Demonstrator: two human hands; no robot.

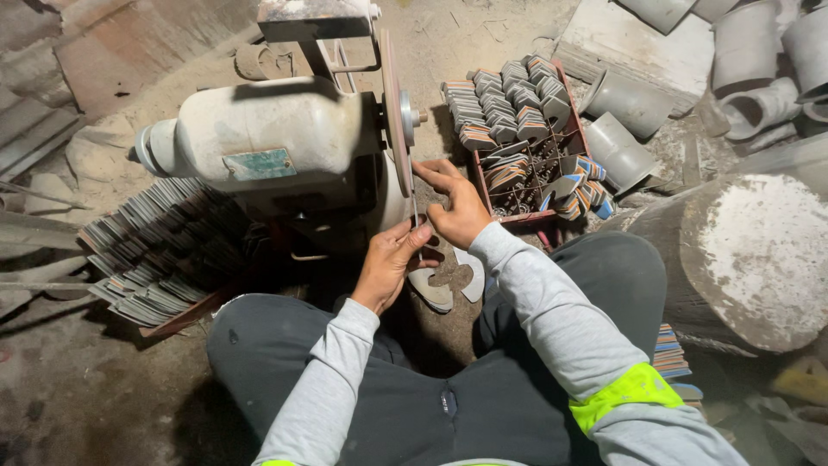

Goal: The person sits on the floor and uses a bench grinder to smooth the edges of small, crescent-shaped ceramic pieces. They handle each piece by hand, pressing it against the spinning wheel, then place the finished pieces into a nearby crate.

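At grinding wheel [398,112] — both hands' fingers [405,231]

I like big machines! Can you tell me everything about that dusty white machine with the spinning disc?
The grinding machine lies sideways on the dirty ground in front of the seated person. Its fat rounded body looks like metal painted white, very dusty, with a greenish plate on its side. A thin reddish disc stands upright on the shaft at its right end, with a flat dusty guard above. The left hand and right hand press a thin piece against the disc's lower edge. Whether it spins cannot be told.
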